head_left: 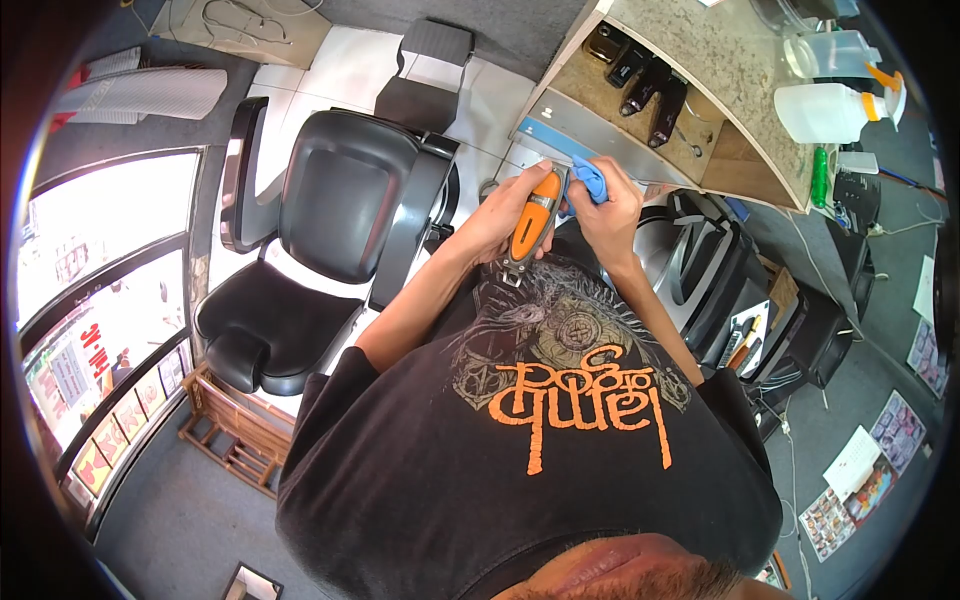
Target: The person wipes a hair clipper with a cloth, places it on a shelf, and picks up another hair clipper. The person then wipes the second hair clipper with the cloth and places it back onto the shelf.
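My left hand [497, 222] is wrapped around an orange and grey hair clipper [536, 215], its metal end pointing back toward my black shirt. In my right hand [612, 213] a bunched blue cloth [588, 180] is pinched between the fingers. The cloth is up against the side of the clipper near its far end, or very close to it. Both hands are in front of my chest, and my palms are partly hidden.
A black barber chair [345, 200] stands to the left, another black chair [690, 265] to the right. On the right, a wooden counter [700, 50] holds several dark clippers [640, 90] in its shelf and a white spray bottle [825, 112] on top. Windows line the left.
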`<state>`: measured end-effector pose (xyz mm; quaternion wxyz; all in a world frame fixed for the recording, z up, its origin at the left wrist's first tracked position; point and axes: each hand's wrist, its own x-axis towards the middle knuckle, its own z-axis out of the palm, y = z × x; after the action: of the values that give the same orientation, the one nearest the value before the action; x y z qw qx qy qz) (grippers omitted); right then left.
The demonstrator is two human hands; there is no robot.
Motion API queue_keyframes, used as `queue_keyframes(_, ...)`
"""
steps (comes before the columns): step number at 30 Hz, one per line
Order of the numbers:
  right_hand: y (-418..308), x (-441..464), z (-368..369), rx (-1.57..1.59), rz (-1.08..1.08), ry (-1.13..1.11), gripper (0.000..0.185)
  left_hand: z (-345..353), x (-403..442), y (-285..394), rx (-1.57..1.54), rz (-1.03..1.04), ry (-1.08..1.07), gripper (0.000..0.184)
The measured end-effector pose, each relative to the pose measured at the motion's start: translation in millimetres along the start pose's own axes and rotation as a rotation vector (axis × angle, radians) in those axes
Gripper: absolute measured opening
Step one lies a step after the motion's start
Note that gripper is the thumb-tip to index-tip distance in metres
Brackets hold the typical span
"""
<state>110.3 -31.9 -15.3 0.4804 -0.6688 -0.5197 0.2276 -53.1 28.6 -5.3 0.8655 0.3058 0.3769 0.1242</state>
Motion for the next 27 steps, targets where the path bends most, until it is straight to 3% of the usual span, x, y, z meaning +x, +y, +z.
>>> queue_keyframes(3, 4.8, 2.8, 3.0, -0.094, -0.086, 0.066, 0.009, 1.4, 1.5, 2.2, -0.05, -0.065, 0.023, 0.066)
queue_keyframes(6, 11.8, 11.2, 4.8, 0.226, 0.295, 0.203, 0.013, 0.3, 1.7, 2.7, -0.119, -0.06, 0.019, 0.066)
queue_keyframes(7, 3.3, 15.8, -5.6, 0.427, 0.372, 0.125, 0.018, -0.1, 1.5, 2.5, -0.143, -0.044, 0.016, 0.067)
queue_keyframes(10, 3.0, 21.6, -18.7, 0.35, 0.338, -0.061, 0.016, 1.8, -1.9, 7.2, -0.125, -0.021, 0.069, 0.066)
queue_keyframes(11, 4.8, 20.3, -20.7, 0.316, 0.42, -0.148, 0.015, 0.7, -0.6, 7.7, -0.117, -0.03, 0.061, 0.067)
queue_keyframes(14, -2.0, 20.3, -15.9, 0.165, 0.153, -0.225, 0.018, -2.0, 0.7, 5.0, -0.095, -0.039, 0.062, 0.069)
queue_keyframes(21, 4.2, 18.6, -11.6, 0.112, 0.159, -0.241, 0.016, -5.0, -0.4, 4.6, 0.037, -0.001, 0.019, 0.07)
queue_keyframes(24, 9.8, 18.4, -13.3, -0.014, -0.003, -0.217, 0.012, -5.7, -1.2, 3.6, 0.068, -0.007, -0.015, 0.069)
queue_keyframes(27, 0.0, 13.6, -9.9, 0.008, 0.102, -0.153, 0.01, -3.4, -1.1, 2.2, 0.073, -0.012, -0.013, 0.067)
